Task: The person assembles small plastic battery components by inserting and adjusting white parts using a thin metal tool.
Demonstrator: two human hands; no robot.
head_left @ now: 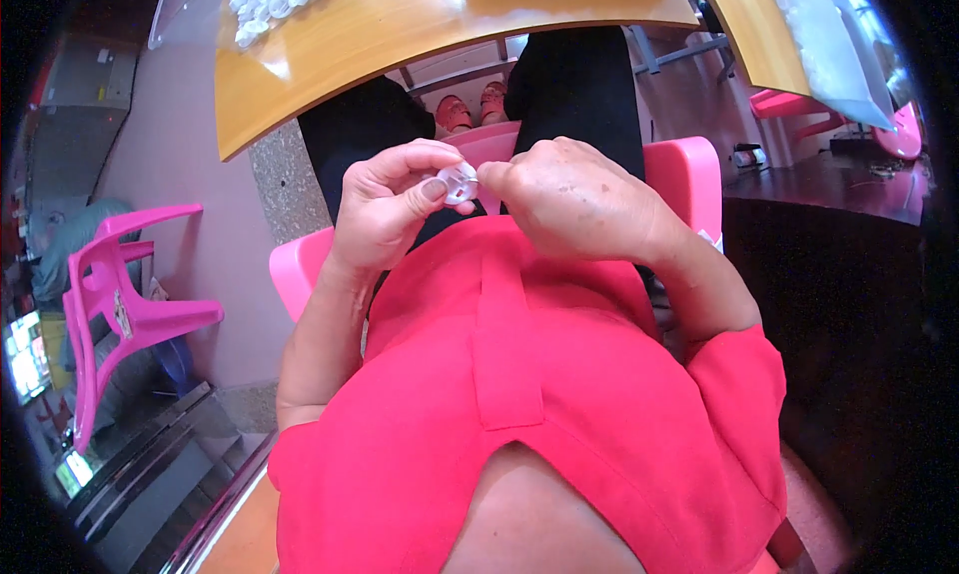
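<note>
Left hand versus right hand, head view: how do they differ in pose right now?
The left hand shows its thumb side, thumbnail visible; the right hand turns its back to the camera. The left hand pinches a small clear plastic piece; the right hand curls in beside it, and whether it grasps anything is unclear. Both are bare and close together.

With the left hand (392,202) and right hand (589,199) at the clock's centre, a small rounded clear plastic piece (457,185) occupies the gap between them. Room opens toward twelve, above the black-trousered legs (577,84), up to the glossy yellow-brown wooden table (539,2). A heap of small white plastic pieces (280,1) obstructs its top between ten and eleven. Smooth pink plastic armrests (687,186) flank three and eight; the red fabric top (609,364) blocks six.
</note>
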